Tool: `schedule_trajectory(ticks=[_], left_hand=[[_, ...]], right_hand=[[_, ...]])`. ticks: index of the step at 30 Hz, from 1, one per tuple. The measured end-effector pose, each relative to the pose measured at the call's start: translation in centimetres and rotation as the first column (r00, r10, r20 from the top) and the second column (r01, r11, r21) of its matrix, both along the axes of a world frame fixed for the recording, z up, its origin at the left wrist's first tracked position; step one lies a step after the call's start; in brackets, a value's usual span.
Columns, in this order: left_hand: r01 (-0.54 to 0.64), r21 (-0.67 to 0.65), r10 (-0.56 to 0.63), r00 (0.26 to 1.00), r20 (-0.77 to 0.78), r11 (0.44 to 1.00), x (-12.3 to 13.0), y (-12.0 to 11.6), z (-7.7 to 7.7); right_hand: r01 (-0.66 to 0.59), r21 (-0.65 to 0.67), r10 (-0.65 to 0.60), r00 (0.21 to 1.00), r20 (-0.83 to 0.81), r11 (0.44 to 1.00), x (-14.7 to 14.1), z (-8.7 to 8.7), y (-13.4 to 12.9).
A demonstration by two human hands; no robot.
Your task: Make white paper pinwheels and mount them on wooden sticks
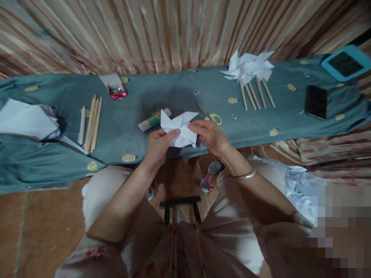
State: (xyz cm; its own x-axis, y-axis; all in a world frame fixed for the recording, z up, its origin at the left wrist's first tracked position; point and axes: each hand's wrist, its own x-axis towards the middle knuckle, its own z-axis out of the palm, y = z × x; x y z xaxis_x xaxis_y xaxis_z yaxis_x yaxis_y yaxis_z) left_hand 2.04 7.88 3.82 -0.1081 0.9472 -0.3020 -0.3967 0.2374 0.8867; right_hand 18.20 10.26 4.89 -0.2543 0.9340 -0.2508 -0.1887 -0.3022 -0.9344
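Observation:
A folded white paper pinwheel [180,133] is held up over the table's near edge. My left hand [159,144] pinches its left side, the thumb lying on top near the centre. On the right side, my right hand [209,135] grips the paper between thumb and fingers. Just behind the pinwheel lies a glue stick [154,119] with a green label. Scissors [210,115] with pale green handles rest beyond my right hand, their blades pointing away.
The cloth-covered table [165,85] bears finished pinwheels [251,67] on sticks, a phone [315,102], a blue-framed device [346,63], wooden sticks [93,125], a white stick [82,125], a small red box [118,92] and stacked paper [26,119]. A curtain hangs behind.

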Motion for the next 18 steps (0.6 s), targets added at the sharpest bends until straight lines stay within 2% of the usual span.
schedule_trajectory(ticks=[7, 18], left_hand=[[0.012, 0.021, -0.013, 1.0, 0.014, 1.0, 0.34, -0.23, 0.18], [0.037, 0.06, -0.032, 0.996, -0.078, 0.998, 0.31, -0.49, -0.09]], right_hand=[[-0.006, -0.03, 0.006, 1.0, 0.007, 1.0, -0.5, -0.13, -0.13], [0.008, -0.002, -0.007, 0.996, 0.09, 1.0, -0.76, -0.21, -0.17]])
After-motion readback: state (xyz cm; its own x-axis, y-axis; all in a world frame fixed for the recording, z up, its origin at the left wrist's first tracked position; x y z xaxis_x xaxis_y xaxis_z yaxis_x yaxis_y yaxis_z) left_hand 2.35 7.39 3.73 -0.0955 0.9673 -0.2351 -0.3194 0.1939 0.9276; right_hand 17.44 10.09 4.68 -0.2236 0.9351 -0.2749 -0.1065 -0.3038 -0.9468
